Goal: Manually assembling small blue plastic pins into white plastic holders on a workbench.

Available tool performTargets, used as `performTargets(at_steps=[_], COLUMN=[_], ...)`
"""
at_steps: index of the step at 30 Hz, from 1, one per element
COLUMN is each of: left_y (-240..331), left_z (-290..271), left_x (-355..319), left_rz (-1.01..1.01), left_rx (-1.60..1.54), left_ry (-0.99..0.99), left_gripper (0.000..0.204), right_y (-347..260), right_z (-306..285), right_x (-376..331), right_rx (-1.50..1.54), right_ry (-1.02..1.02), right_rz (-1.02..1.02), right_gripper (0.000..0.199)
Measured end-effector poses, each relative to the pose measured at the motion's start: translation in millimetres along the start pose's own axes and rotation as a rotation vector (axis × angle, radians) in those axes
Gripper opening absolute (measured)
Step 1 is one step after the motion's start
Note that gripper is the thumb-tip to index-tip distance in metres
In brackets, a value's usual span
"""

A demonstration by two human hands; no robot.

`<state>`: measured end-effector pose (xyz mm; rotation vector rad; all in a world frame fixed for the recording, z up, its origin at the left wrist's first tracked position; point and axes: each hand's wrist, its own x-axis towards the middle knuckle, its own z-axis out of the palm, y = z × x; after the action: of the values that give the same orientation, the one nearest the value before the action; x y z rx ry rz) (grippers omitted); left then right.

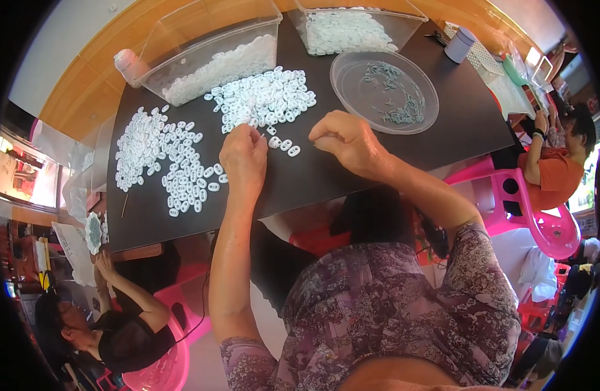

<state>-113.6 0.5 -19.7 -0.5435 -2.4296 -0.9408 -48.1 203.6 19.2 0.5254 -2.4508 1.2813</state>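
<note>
My left hand [244, 155] is closed in a pinch at the near edge of a heap of white oval two-hole plastic pieces [274, 94]. What its fingertips hold, if anything, is too small to make out. To the right, my right hand [352, 144] is curled closed just above the table, its fingertips hiding whatever is in them. Between the hands lie a few loose white pieces [285, 144]. Beyond my right hand, a round clear plastic tray [352, 98] carries small grey-green screw-like parts [404, 111].
Two clear bins [278, 32] of white pieces stand at the back. More piles [140, 146] cover the table's left side. A pink-white bottle [128, 65] and a lidded grey cup [460, 45] flank the bins. Seated people work at left [127, 332] and right [554, 169].
</note>
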Motion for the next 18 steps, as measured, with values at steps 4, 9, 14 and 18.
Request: performTargets(at_steps=[4, 9, 14, 18], left_y=[21.1, 42.9, 51.1, 53.4], left_z=[-26.5, -45.2, -46.2, -43.8], left_x=[-8.6, -32.6, -51.5, -60.6], left_rz=[-0.397, -0.499, -0.549, -0.549], left_rx=[-0.598, -1.045, -1.131, -1.173], left_ry=[-0.126, -0.046, 0.031, 0.022], left_gripper=[0.007, 0.009, 0.011, 0.012], right_y=[-6.7, -23.8, -37.1, -43.5], right_z=[11.5, 21.9, 43.3, 50.6], right_x=[-2.3, -0.4, -7.6, -11.7], right_rx=[0.128, 0.401, 0.482, 0.531], right_ry=[-0.024, -0.041, -0.009, -0.027], right_rz=[0.141, 0.336, 0.299, 0.327], right_gripper=[0.009, 0.010, 0.011, 0.011])
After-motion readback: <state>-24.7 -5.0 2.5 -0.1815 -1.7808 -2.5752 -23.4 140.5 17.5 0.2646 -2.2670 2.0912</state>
